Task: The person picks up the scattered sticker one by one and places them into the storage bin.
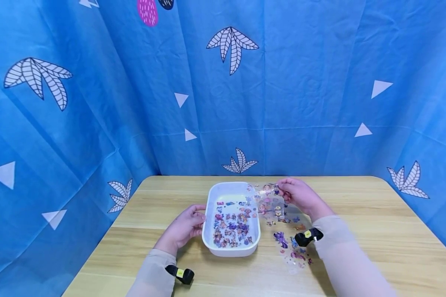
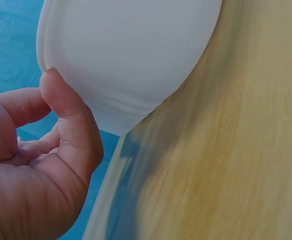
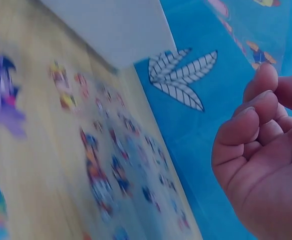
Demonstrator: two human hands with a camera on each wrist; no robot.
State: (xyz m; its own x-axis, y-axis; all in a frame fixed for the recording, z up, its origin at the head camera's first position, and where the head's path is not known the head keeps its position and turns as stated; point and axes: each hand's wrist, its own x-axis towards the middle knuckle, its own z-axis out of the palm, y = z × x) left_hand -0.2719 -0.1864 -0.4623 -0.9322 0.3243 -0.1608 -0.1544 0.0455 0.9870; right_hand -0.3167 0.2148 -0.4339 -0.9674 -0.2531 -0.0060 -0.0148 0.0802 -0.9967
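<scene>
A white plastic basin stands on the table with many small colourful cartoon stickers inside, on clear sheets. My left hand holds the basin's left rim between thumb and fingers; the left wrist view shows the thumb against its outer wall. Over the basin's right edge, my right hand pinches the corner of a transparent sticker sheet printed with cartoon figures. The sheet's corner shows at the fingertips in the right wrist view, and the sheet partly covers the basin's right side.
More clear sticker sheets lie on the wooden table, right of the basin and under my right forearm; one carries purple pony figures. A blue patterned curtain hangs behind the table and along its sides.
</scene>
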